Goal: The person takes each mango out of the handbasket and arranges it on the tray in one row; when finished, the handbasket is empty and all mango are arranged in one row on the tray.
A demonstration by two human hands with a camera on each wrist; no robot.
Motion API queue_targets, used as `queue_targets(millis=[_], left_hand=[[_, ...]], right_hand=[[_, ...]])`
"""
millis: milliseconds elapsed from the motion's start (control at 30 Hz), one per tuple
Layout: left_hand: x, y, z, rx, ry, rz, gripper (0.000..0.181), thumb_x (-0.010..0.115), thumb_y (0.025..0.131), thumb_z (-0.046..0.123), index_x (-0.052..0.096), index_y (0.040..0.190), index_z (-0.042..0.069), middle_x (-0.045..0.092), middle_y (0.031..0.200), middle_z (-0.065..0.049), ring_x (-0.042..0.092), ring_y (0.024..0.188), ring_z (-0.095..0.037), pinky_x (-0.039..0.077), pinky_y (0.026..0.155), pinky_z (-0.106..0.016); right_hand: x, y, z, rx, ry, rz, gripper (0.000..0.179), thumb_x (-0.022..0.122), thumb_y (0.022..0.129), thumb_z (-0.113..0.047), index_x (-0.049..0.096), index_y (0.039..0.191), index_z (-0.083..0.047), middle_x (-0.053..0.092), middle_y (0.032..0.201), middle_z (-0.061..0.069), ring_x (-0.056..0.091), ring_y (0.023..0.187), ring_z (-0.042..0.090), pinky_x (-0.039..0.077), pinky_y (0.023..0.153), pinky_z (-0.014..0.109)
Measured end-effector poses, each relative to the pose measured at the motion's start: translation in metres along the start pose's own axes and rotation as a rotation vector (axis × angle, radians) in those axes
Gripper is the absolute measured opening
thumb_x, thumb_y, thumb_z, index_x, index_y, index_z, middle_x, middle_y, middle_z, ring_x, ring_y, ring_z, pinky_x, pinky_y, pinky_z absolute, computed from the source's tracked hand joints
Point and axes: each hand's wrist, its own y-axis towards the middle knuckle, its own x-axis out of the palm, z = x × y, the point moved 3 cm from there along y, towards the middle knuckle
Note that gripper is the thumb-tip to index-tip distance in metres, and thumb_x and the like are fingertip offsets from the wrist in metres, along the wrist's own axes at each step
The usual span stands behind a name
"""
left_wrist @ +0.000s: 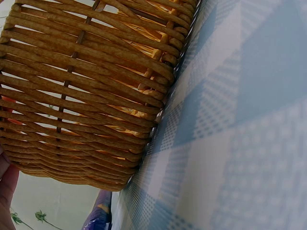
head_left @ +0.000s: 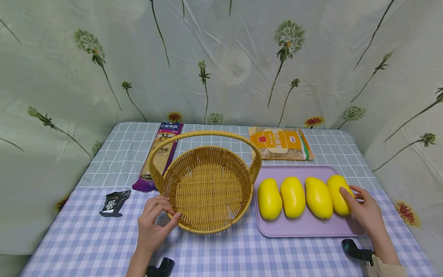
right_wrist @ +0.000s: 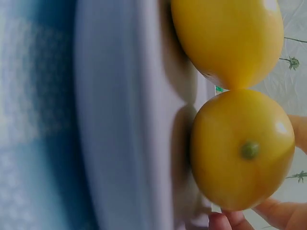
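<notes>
A golden woven basket (head_left: 211, 184) with a tall arched handle stands mid-table, nothing inside it. My left hand (head_left: 155, 219) pinches its front-left rim, and the left wrist view shows the woven wall (left_wrist: 86, 86) close up. Several yellow mangoes lie in a row on a lilac tray (head_left: 294, 229) to the basket's right. The rightmost mango (head_left: 338, 194) is gripped by my right hand (head_left: 367, 211), thumb on top and fingers along its right side. In the right wrist view this mango (right_wrist: 240, 153) rests low by the tray, touching its neighbour (right_wrist: 230, 38).
Behind the basket's left side lies a purple pasta pack (head_left: 160, 157). An orange-labelled noodle bag (head_left: 280, 144) lies behind the tray. A small black packet (head_left: 115, 203) is at the left on the checked tablecloth (head_left: 221, 254). A floral curtain (head_left: 228, 69) borders the table.
</notes>
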Motion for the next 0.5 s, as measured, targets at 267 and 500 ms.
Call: queue_targets(millis=[267, 500], left_hand=[[-0.0014, -0.0003, -0.002, 0.005, -0.001, -0.003, 0.032, 0.071, 0.085, 0.025, 0.056, 0.065, 0.004, 0.057, 0.076, -0.009, 0.053, 0.081, -0.03, 0.042, 0.09, -0.026], [-0.0045, -0.0015, -0.0025, -0.002, 0.005, 0.0, 0.031, 0.071, 0.085, 0.025, 0.057, 0.066, 0.004, 0.058, 0.076, -0.008, 0.053, 0.082, -0.03, 0.042, 0.09, -0.026]], right_hand=[[-0.0002, -0.0052, -0.0003, -0.035, 0.012, 0.071, 0.072, 0.041, 0.098, -0.046, 0.028, 0.141, 0.011, 0.035, 0.124, 0.035, 0.038, 0.104, 0.048, 0.041, 0.075, 0.049], [-0.0005, -0.0053, -0.0018, -0.111, 0.009, 0.216, 0.066, 0.048, 0.096, -0.043, 0.036, 0.141, 0.003, 0.033, 0.13, 0.03, 0.034, 0.113, 0.045, 0.04, 0.082, 0.049]])
